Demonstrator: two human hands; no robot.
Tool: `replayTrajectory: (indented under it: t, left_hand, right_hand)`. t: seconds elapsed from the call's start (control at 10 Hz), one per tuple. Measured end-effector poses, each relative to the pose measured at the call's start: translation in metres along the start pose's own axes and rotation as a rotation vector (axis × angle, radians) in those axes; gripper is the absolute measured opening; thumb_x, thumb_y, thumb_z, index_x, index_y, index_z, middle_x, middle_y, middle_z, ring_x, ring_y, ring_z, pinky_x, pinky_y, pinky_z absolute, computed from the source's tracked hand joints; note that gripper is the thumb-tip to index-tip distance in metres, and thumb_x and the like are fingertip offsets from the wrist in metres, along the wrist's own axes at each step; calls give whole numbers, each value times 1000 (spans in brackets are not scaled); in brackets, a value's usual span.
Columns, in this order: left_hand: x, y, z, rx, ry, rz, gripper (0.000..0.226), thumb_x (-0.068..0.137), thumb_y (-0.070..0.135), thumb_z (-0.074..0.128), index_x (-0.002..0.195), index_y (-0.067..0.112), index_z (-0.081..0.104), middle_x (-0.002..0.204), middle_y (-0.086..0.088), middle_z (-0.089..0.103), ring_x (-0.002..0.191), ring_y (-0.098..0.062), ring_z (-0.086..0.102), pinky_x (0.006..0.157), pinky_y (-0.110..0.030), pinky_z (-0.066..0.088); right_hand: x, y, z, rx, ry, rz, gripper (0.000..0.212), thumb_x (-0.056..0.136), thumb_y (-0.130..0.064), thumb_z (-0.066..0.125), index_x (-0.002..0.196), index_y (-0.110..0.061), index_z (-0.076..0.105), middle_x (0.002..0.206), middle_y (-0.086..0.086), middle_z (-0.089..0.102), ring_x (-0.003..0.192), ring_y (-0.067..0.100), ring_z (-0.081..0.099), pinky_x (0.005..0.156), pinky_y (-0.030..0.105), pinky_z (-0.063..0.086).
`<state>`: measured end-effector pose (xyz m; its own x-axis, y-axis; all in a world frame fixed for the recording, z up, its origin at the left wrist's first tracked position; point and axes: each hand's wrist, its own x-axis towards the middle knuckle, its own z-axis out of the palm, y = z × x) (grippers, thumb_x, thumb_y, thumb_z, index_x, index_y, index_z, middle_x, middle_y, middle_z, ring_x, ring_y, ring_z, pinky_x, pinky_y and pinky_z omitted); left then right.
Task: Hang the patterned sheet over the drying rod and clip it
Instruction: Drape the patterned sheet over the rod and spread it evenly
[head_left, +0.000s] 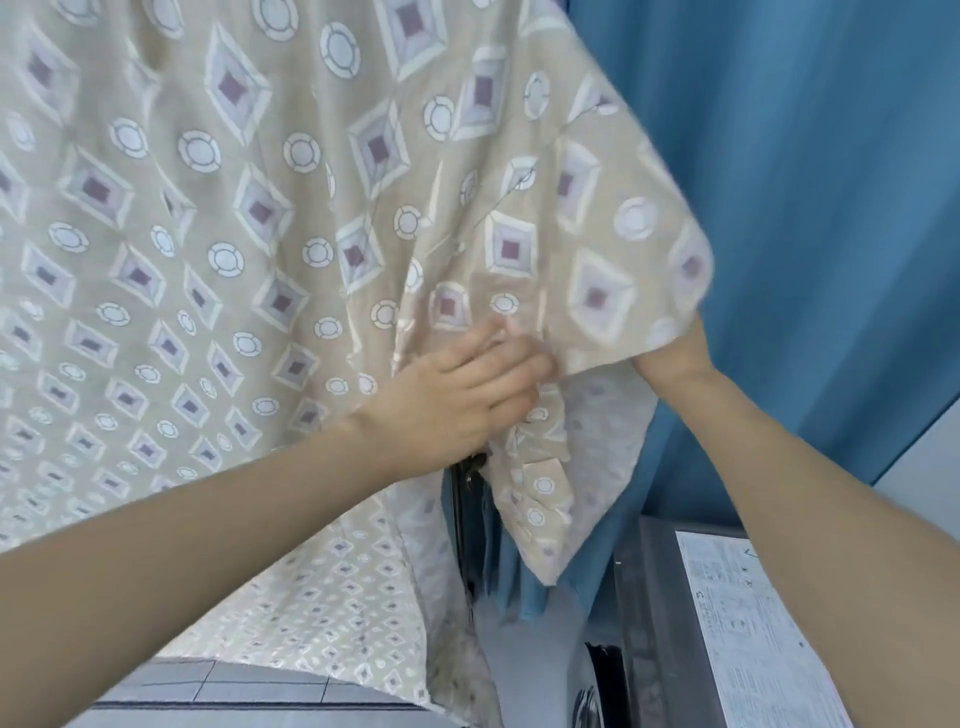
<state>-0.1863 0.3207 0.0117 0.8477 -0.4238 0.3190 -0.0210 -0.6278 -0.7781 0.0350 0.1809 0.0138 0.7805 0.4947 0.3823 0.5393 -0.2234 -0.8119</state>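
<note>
Across most of the head view hung the patterned sheet (291, 218), a beige cloth printed with white rings and purple-centred diamonds, draped from above the top edge of the frame so that whatever carried it could not be seen. Its lower part fell toward the tiled floor (249, 688) at the bottom left, and its right edge was bunched into folds near the middle of the view. Against those folds lay the left hand (457, 395), back toward the camera, its fingers (511, 358) curled into the gathered cloth and gripping it, though motion blur softened their tips. Just to the right, the right hand (675, 353) reached up under a lifted corner of the sheet; only the wrist and heel showed, and how its fingers lay I could not tell, since the cloth covered them. Behind the sheet's right edge hung a blue curtain (810, 208), filling the right side of the view. Below the right forearm sat a grey appliance (660, 597) with a printed label sheet (743, 634) lying on its top. Between the sheet's folds and the curtain a dark upright frame (467, 519) was partly visible.
</note>
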Motion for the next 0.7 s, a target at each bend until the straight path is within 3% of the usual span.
replayTrajectory:
  t: [0.1, 0.2, 0.3, 0.4, 0.5, 0.6, 0.7]
  left_hand:
    - [23, -2, 2, 24, -101, 297, 35, 93, 3, 40, 122, 13, 57, 123, -6, 56, 118, -28, 53, 109, -41, 30]
    - [47, -4, 13, 165, -224, 337, 45, 92, 17, 44, 137, 11, 47, 139, -11, 47, 125, -31, 47, 106, -43, 29]
    - [74, -2, 27, 345, -557, 55, 63, 94, 28, 44, 148, 5, 22, 144, -15, 37, 125, -33, 40, 96, -44, 33]
    - [95, 0, 27, 314, -839, -234, 41, 100, 20, 35, 128, 41, 56, 126, 20, 54, 130, 2, 28, 111, -28, 12]
    - [106, 38, 45, 559, -1027, 226, 29, 96, 24, 41, 118, 38, 53, 121, 10, 50, 133, -16, 27, 112, -33, 6]
    - [121, 45, 26, 396, -1126, 51, 17, 79, 10, 44, 90, 21, 52, 76, -2, 44, 71, -19, 40, 75, -33, 32]
    - [155, 30, 31, -167, -837, -431, 24, 81, 1, 52, 97, 16, 61, 90, -4, 60, 81, -26, 57, 66, -33, 44]
  right_hand:
    - [6, -8, -24, -337, -43, -259, 63, 73, -41, 56, 130, -18, 42, 107, -4, 59, 92, 21, 53, 80, 32, 40]
    - [24, -8, -48, -562, 4, -260, 40, 82, -28, 60, 118, -15, 48, 114, 6, 57, 97, 32, 56, 76, 36, 40]
    - [36, -11, -66, -622, 78, -195, 11, 84, -14, 53, 89, -13, 44, 83, 8, 54, 74, 35, 50, 59, 34, 33]
    - [44, -15, -71, -511, 148, -180, 6, 81, -9, 48, 79, -13, 43, 71, 3, 50, 66, 30, 45, 50, 31, 28]
    - [50, -21, -65, -420, 140, -172, 7, 80, -13, 47, 73, -13, 45, 68, 2, 52, 64, 27, 45, 54, 33, 36]
    - [55, -26, -61, -324, 91, -125, 22, 82, -15, 49, 63, -16, 38, 63, 1, 48, 61, 23, 40, 55, 33, 35]
    - [58, -35, -59, -171, 75, -59, 34, 85, -15, 51, 58, -18, 32, 60, -3, 39, 60, 18, 32, 57, 30, 30]
